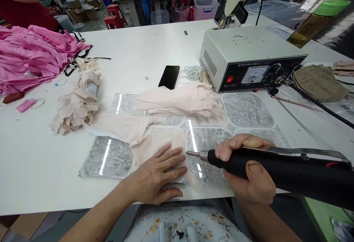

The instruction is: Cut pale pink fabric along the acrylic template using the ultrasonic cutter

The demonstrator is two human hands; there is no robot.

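Note:
My left hand (pixel 159 173) lies flat with fingers spread on a pale beige fabric piece (pixel 151 140) near the table's front edge. My right hand (pixel 249 172) is wrapped round a black handheld ultrasonic cutter (pixel 279 170), whose metal tip points left and touches the fabric just beside my left fingertips. The fabric rests on a scratched glass cutting plate (pixel 107 159). More beige fabric strips (pixel 188 102) lie across the plate's far side.
A grey control box (pixel 249 55) with a dial stands at the right back. A black phone (pixel 169 76), white elastic rings (pixel 192 73), a heap of beige pieces (pixel 76 107) and pink garments (pixel 30 59) lie on the white table. A person in red sits at far left.

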